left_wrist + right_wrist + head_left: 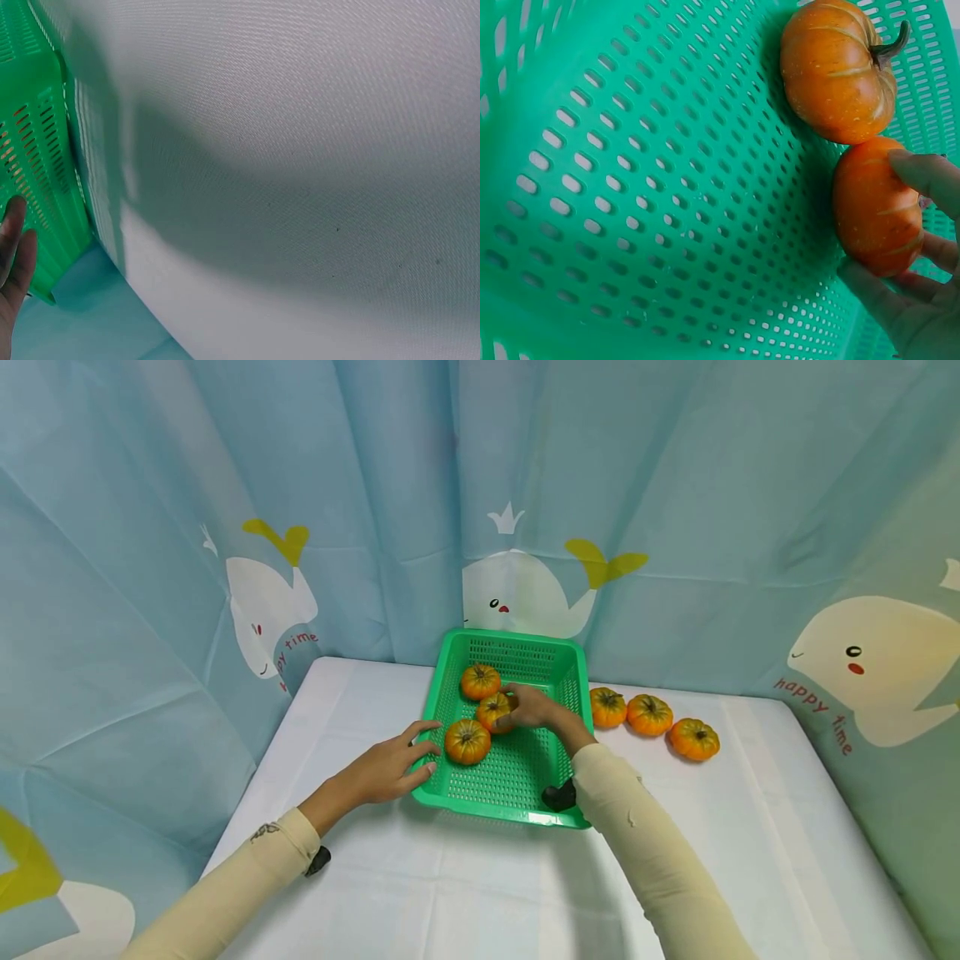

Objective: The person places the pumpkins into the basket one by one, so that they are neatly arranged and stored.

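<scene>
Inside the green plastic basket [495,806], my right hand [531,707] grips a small orange pumpkin [491,712], thumb and fingers around its sides in the right wrist view. Two more pumpkins lie in the basket: one behind it [480,682] and one in front [467,742], near the left wall. The held pumpkin [877,206] is right against a neighbouring pumpkin [836,71] with a curved stem. My left hand [390,768] is at the basket's left rim, fingers spread and slightly bent, holding nothing. In the left wrist view only its fingers show beside the basket wall [45,172].
To the right of the basket, three more pumpkins sit in a slanting row on the white-covered table [750,827]: a near-basket one [607,707], a middle one [649,715] and an outer one [693,739]. A blue curtain [390,510] with whale prints surrounds the table's back and sides.
</scene>
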